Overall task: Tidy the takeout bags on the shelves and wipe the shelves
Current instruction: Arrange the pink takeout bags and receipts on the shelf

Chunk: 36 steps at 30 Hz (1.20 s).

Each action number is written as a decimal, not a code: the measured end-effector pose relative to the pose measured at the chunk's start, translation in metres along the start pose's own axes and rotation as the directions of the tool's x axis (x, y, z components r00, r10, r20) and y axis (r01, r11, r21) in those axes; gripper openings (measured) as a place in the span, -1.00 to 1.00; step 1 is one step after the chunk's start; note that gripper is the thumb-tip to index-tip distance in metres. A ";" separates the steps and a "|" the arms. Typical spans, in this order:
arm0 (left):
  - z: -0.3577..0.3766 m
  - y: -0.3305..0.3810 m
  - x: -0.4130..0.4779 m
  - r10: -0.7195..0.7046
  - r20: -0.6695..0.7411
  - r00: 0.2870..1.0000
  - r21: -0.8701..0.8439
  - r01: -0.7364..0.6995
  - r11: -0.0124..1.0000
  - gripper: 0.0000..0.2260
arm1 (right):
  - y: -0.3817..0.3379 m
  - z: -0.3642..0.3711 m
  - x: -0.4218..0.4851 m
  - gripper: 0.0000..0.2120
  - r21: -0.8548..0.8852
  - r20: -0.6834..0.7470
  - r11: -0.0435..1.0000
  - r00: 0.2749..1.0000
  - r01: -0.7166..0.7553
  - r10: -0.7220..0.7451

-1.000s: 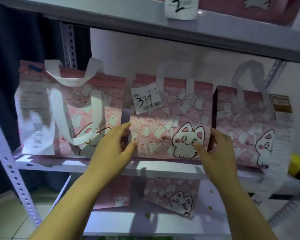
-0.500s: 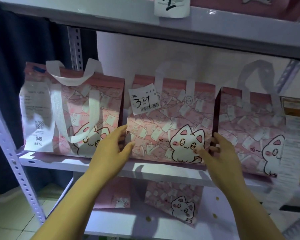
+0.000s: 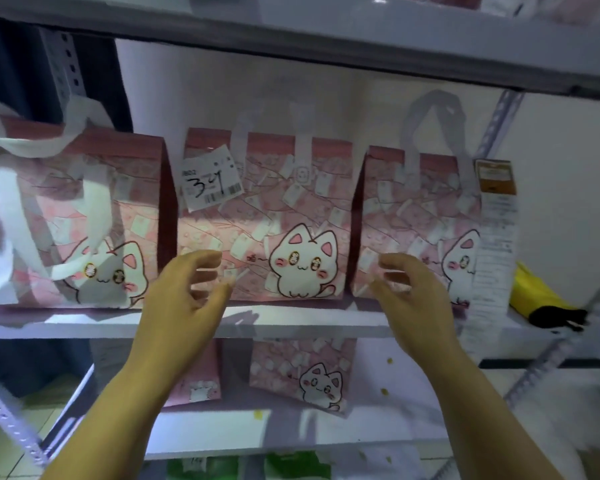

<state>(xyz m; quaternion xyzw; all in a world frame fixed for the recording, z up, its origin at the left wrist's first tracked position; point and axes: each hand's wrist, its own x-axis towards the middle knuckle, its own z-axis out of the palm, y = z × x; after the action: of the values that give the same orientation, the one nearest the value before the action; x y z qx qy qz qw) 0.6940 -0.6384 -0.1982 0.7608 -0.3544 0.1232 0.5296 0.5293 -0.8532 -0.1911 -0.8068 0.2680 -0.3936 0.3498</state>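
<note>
The pink cat-print bag (image 3: 284,209) stands upright, tag (image 3: 210,183) at its 10 o'clock; left hand (image 3: 184,292) and right hand (image 3: 413,292) grips released, empty.

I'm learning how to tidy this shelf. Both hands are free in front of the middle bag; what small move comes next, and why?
Probably move the left hand to the left bag and lift its white handle, which droops across the front; the middle bag and right bag have handles standing up. The right hand holds nothing.
</note>
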 end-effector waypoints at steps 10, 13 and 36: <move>0.058 0.038 0.001 0.142 0.257 0.956 -0.082 -0.125 0.989 -0.76 | 0.029 -0.063 -0.033 -0.84 -0.040 -0.200 0.989 0.971 -0.144 0.133; 0.077 0.049 -0.002 0.172 0.312 0.934 -0.081 -0.154 0.985 -0.74 | 0.040 -0.083 -0.038 -0.85 -0.084 -0.259 0.980 0.954 -0.180 0.153; 0.185 0.089 -0.018 -0.014 0.110 0.994 0.072 0.006 0.997 -0.56 | 0.133 -0.152 0.045 -0.73 -0.144 0.148 0.971 0.965 -0.193 0.214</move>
<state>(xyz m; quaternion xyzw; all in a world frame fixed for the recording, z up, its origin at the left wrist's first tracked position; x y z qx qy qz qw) 0.5863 -0.8128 -0.2199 0.7866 -0.3749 0.0910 0.4821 0.4078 -1.0204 -0.2063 -0.8251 0.3449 -0.2703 0.3567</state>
